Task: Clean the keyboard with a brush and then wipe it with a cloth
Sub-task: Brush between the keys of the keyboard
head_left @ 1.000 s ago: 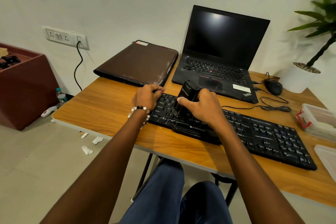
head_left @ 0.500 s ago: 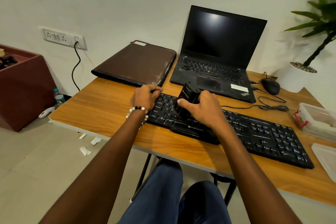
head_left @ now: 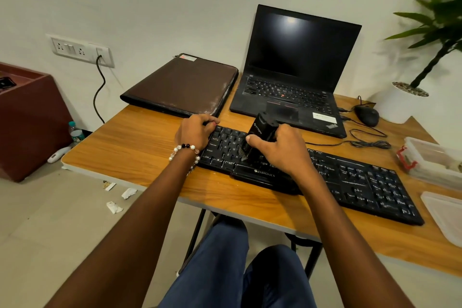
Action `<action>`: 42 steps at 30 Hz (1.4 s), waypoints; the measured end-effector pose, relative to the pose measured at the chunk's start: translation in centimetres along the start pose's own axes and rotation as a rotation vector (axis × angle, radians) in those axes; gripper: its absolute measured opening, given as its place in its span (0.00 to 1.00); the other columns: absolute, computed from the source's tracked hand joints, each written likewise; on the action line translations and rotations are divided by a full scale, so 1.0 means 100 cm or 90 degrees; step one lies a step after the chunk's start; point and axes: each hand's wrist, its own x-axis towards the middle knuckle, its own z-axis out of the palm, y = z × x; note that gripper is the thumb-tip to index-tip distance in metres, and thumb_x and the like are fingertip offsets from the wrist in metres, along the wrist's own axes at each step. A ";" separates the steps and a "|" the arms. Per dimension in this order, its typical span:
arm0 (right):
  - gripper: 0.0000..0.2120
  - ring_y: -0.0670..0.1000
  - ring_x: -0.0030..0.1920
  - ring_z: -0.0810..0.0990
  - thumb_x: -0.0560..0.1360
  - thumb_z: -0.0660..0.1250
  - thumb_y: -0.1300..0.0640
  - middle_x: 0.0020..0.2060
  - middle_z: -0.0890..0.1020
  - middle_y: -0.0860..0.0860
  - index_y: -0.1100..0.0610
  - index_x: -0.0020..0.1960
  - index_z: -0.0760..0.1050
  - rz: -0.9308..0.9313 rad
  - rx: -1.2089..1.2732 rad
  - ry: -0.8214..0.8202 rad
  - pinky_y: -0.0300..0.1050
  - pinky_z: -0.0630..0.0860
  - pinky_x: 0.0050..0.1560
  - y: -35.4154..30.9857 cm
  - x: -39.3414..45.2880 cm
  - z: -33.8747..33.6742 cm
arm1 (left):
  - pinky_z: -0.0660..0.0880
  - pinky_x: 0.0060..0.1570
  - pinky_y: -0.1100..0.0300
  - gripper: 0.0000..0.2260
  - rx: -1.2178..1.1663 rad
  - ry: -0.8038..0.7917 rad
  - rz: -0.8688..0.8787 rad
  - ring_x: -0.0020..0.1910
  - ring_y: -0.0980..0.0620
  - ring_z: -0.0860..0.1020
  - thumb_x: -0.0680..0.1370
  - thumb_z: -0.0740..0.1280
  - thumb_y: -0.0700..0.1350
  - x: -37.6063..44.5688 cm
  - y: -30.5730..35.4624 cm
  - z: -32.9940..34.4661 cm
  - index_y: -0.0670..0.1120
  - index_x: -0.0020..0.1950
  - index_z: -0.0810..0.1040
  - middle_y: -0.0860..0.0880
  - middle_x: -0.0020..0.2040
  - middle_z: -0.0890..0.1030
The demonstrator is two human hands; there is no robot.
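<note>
On the wooden table (head_left: 140, 147), a dusty black keyboard (head_left: 362, 180).

Both my forearms stretched forward. My left hand (head_left: 197, 130) knuckles up, fingers curled far side. My right hand (head_left: 282, 149) fingers wrapped, thumb pointing left.

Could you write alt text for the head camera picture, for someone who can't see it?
A person's right hand grips a black brush with its bristles on a black keyboard, while the left hand holds the keyboard's far left corner. Behind, on the wooden table, stands an open laptop.
</note>
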 end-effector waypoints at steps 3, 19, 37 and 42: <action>0.19 0.54 0.34 0.78 0.71 0.71 0.43 0.35 0.81 0.54 0.59 0.38 0.73 0.038 -0.005 -0.039 0.49 0.74 0.34 -0.001 0.005 -0.009 | 0.78 0.44 0.55 0.07 -0.004 -0.007 -0.007 0.48 0.52 0.78 0.78 0.67 0.50 0.001 -0.001 0.000 0.57 0.53 0.82 0.53 0.54 0.83; 0.18 0.52 0.35 0.80 0.71 0.71 0.42 0.34 0.81 0.52 0.58 0.40 0.75 0.069 0.021 0.049 0.44 0.72 0.31 0.006 0.004 -0.010 | 0.78 0.43 0.56 0.07 -0.028 -0.004 -0.019 0.48 0.52 0.79 0.78 0.66 0.49 -0.002 0.002 0.000 0.56 0.53 0.83 0.52 0.52 0.83; 0.15 0.49 0.35 0.82 0.72 0.70 0.43 0.34 0.82 0.48 0.55 0.40 0.77 -0.006 0.120 0.068 0.49 0.80 0.35 -0.016 0.001 0.024 | 0.73 0.40 0.58 0.07 -0.015 -0.005 -0.023 0.46 0.54 0.77 0.78 0.67 0.50 -0.006 0.007 -0.003 0.56 0.53 0.83 0.53 0.52 0.83; 0.15 0.48 0.33 0.80 0.71 0.71 0.45 0.33 0.82 0.50 0.58 0.40 0.77 -0.044 0.108 -0.011 0.47 0.77 0.33 -0.030 0.005 0.026 | 0.78 0.48 0.52 0.07 -0.014 -0.022 -0.018 0.50 0.51 0.79 0.78 0.66 0.49 -0.005 0.006 -0.007 0.56 0.54 0.82 0.52 0.53 0.83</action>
